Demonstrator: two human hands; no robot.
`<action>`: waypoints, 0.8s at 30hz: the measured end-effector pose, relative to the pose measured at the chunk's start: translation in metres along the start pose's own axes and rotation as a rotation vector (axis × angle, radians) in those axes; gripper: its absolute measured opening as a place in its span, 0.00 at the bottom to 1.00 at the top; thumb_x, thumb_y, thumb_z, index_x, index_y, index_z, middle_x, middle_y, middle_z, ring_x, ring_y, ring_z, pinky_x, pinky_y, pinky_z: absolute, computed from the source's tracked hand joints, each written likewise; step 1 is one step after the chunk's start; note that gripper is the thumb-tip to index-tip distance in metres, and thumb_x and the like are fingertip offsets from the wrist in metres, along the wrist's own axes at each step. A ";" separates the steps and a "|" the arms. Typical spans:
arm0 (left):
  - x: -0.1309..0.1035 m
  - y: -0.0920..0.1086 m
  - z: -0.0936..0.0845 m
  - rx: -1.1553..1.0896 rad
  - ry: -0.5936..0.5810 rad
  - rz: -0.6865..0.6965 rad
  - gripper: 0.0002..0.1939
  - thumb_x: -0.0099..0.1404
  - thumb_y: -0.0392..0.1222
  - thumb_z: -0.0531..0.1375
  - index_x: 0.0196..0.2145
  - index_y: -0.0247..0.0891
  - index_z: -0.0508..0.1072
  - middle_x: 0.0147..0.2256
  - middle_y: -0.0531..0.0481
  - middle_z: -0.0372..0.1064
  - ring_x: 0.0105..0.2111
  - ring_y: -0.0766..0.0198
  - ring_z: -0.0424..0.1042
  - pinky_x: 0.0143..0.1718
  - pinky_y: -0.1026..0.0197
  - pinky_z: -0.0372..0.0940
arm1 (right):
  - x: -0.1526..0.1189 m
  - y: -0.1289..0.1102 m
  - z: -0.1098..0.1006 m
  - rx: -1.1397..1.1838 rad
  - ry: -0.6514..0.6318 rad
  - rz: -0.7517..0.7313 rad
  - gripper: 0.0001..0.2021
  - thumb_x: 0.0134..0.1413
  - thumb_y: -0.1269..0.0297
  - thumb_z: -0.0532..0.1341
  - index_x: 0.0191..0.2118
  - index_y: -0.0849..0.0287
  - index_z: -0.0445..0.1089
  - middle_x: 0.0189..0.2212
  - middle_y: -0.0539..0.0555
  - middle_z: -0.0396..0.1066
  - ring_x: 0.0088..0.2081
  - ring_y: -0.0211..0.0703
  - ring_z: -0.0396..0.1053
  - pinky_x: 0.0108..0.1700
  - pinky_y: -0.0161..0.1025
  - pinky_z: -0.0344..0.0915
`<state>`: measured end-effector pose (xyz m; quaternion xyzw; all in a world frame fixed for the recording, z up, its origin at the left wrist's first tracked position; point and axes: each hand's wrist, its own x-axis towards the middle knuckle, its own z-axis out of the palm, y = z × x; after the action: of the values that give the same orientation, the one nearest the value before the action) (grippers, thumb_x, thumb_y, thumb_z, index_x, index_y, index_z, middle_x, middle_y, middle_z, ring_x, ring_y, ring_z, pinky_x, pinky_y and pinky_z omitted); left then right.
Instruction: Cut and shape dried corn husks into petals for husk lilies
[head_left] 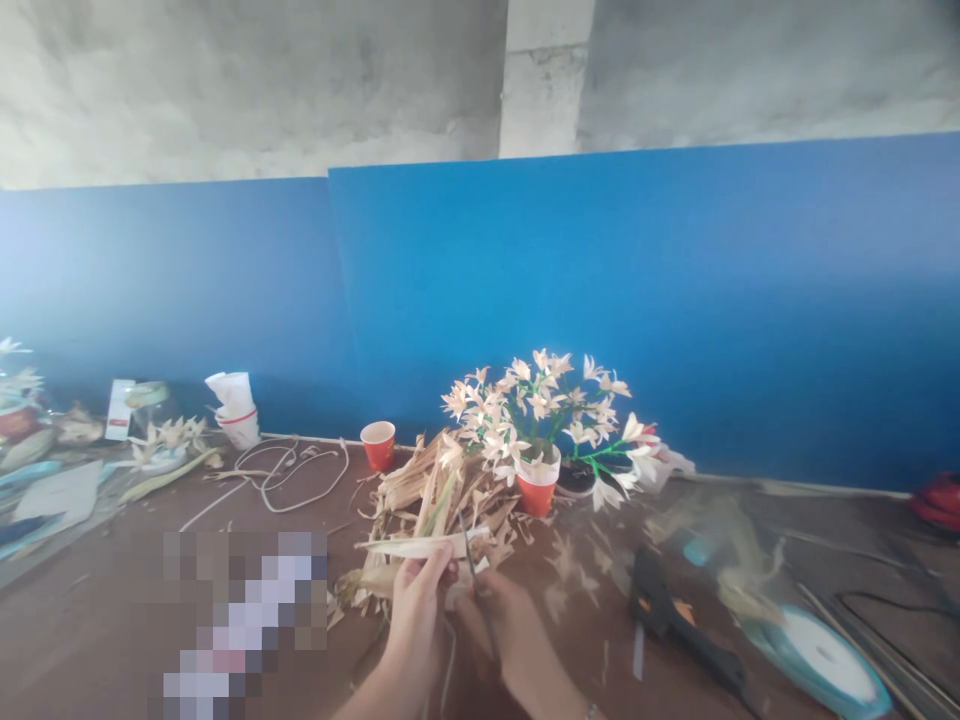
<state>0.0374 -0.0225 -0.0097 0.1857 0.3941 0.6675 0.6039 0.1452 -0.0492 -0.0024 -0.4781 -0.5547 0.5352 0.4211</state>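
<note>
My left hand (420, 590) pinches a pale corn husk strip (409, 547) that lies crosswise above my fingers. Close beside it, my right hand (501, 610) grips scissors (466, 545), one dark blade pointing up across the strip's right end. Motion blurs the scissors and my right fingers in part. Just beyond both hands is a heap of dry corn husks (409, 490). Behind the heap's right side, a red paper cup (537, 492) holds white husk flowers (544, 400) on green stems.
Another red cup (379, 446) and a white cable (300, 490) are at the back left, near a white cup with paper (238, 425). On the right lie a black glue gun (679, 630) and a ribbon spool (825, 655). A blue partition (600, 260) borders the table's back.
</note>
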 end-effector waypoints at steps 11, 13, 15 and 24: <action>-0.005 0.013 0.005 -0.030 -0.046 0.026 0.14 0.41 0.39 0.71 0.24 0.33 0.71 0.18 0.54 0.69 0.16 0.73 0.64 0.18 0.72 0.59 | 0.000 -0.003 -0.001 -0.067 0.001 -0.006 0.21 0.43 0.43 0.59 0.24 0.59 0.63 0.09 0.43 0.58 0.11 0.31 0.55 0.13 0.28 0.50; -0.005 0.014 0.007 -0.047 -0.054 0.024 0.15 0.40 0.39 0.71 0.24 0.32 0.72 0.20 0.52 0.71 0.19 0.70 0.67 0.21 0.70 0.63 | 0.001 -0.001 -0.002 -0.033 -0.033 0.032 0.20 0.42 0.45 0.62 0.28 0.60 0.65 0.10 0.42 0.59 0.11 0.31 0.56 0.13 0.29 0.51; -0.005 0.013 0.008 -0.056 -0.065 0.014 0.14 0.40 0.39 0.71 0.24 0.32 0.72 0.20 0.52 0.71 0.20 0.69 0.68 0.22 0.69 0.64 | 0.002 0.001 -0.002 0.006 -0.050 0.050 0.20 0.42 0.45 0.62 0.31 0.60 0.67 0.10 0.43 0.59 0.11 0.32 0.56 0.14 0.29 0.52; -0.005 0.011 0.008 -0.049 -0.074 -0.012 0.14 0.41 0.39 0.71 0.24 0.33 0.71 0.20 0.52 0.71 0.18 0.69 0.68 0.21 0.67 0.65 | 0.006 0.008 0.000 -0.001 0.019 0.054 0.23 0.41 0.41 0.61 0.27 0.60 0.65 0.09 0.42 0.56 0.11 0.31 0.55 0.12 0.29 0.51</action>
<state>0.0368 -0.0247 0.0042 0.1930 0.3560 0.6661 0.6264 0.1447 -0.0437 -0.0103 -0.4982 -0.5378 0.5416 0.4113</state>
